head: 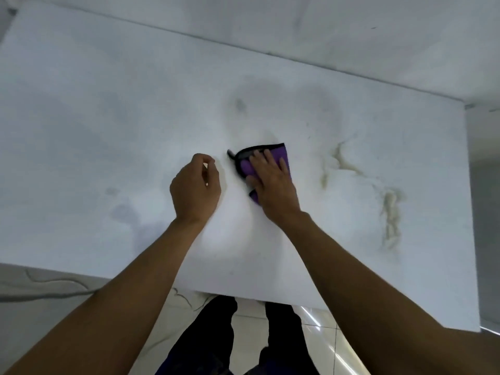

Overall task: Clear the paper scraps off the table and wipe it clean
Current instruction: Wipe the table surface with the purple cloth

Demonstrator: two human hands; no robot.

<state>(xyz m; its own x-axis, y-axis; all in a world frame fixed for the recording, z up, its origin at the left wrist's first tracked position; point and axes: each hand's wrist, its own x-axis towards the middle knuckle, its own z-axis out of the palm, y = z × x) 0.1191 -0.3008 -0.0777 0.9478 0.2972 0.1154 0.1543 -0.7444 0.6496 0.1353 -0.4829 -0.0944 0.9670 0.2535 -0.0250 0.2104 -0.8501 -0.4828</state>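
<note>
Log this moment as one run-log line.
phase: wiping | right hand: flat on purple cloth | left hand: curled, contents hidden | table: no scraps visible
</note>
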